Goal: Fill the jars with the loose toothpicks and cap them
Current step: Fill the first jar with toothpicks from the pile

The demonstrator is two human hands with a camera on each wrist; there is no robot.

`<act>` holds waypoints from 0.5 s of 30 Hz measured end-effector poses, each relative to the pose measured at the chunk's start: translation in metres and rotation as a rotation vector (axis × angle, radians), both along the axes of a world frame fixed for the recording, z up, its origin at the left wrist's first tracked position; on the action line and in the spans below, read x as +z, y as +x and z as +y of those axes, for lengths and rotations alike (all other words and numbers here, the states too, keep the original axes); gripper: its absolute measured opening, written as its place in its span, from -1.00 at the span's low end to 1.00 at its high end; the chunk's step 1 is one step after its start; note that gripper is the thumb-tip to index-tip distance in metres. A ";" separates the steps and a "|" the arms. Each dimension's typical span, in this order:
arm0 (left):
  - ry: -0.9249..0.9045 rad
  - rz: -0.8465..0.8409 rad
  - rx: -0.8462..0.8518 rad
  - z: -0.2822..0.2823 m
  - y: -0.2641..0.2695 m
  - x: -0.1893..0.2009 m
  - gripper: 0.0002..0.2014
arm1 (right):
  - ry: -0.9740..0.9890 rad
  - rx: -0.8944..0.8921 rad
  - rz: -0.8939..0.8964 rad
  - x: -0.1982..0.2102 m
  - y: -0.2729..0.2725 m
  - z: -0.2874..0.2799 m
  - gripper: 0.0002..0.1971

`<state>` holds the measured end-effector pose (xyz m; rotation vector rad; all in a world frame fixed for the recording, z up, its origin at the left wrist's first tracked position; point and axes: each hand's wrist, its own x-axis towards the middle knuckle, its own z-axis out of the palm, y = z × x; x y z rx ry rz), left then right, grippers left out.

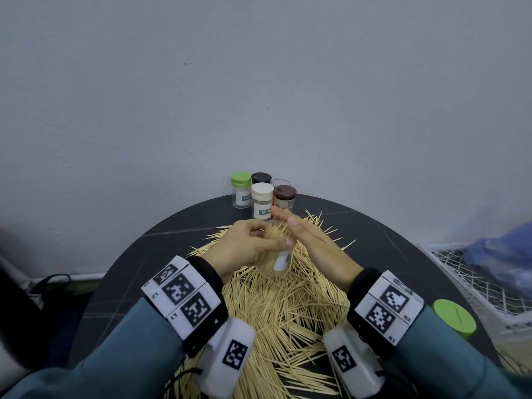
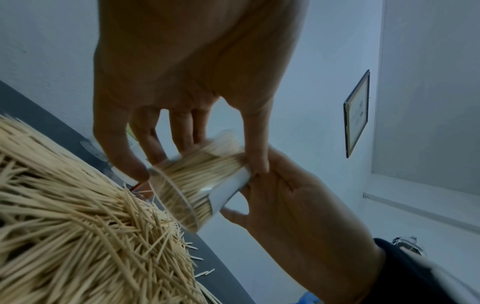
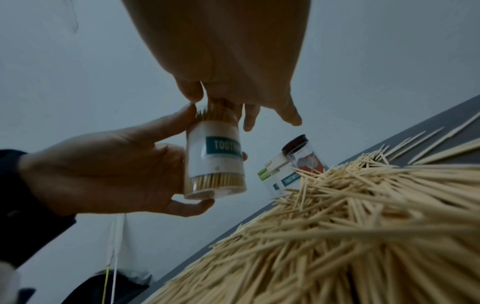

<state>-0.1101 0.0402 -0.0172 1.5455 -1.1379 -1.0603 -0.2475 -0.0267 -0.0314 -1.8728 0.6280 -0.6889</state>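
Dark round table (image 1: 149,249) against a grey wall, heaped with loose toothpicks (image 1: 288,306). Left hand (image 1: 244,246) grips a clear labelled jar (image 1: 276,257), fingers and thumb curled round its body, holding it above the heap; the jar is packed with toothpicks and uncapped. Right hand (image 1: 313,243), fingers straight, lies flat over the jar's mouth. Capped jars (image 1: 262,200) stand at the far edge; a green cap (image 1: 453,318) lies near right.
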 end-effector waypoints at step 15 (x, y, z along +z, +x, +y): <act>-0.178 -0.203 0.174 -0.003 0.009 -0.003 -0.43 | -0.348 -0.225 -0.039 0.009 -0.008 -0.007 -0.94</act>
